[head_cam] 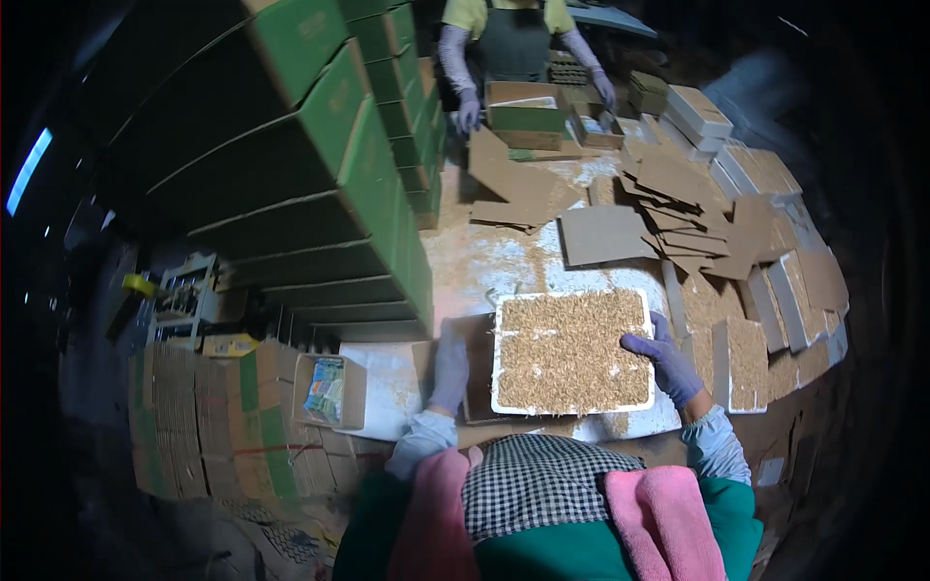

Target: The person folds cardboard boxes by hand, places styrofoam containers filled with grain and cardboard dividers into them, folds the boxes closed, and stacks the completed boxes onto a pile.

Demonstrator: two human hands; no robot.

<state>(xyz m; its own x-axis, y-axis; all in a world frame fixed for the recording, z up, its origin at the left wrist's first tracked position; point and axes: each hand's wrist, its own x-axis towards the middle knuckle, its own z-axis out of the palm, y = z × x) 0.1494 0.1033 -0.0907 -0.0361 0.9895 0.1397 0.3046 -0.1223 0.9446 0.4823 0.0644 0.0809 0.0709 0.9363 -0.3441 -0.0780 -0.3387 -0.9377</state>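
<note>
A white foam tray filled with loose tan husks or shavings lies level in front of me. My right hand, in a purple glove, grips its right edge with the thumb on top. My left hand, also gloved, is blurred beside the left side of an open cardboard box, which shows partly under and left of the tray. Whether the left fingers grip the box wall cannot be told. The tray hides most of the box.
Green cartons rise in tall stacks at left. Cardboard sheets and husk-filled foam trays cover the table's right side. A small box of packets stands left on flattened cartons. Across the table, a gloved co-worker handles boxes.
</note>
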